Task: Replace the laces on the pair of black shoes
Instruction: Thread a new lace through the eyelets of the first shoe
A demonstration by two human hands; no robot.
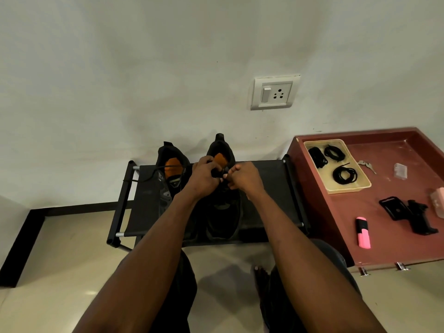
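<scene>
Two black shoes with orange insoles stand side by side on a low black rack [264, 188]. The left shoe [169, 174] has a loose black lace trailing off to its left. Over the throat of the right shoe [223, 212], my left hand [204, 175] and my right hand [241, 176] meet. Each pinches the black lace [217, 173] of that shoe near the top eyelets. My hands hide most of the lacing. Spare black laces [344, 175] lie coiled in a beige tray [360, 186] on the red table.
A red table [374, 236] stands right of the rack, carrying keys [366, 165], a pink highlighter [362, 233], a black phone holder [408, 215] and a small clear box [400, 170]. A wall socket [274, 93] sits above. My bare foot [260, 275] rests on the tiled floor.
</scene>
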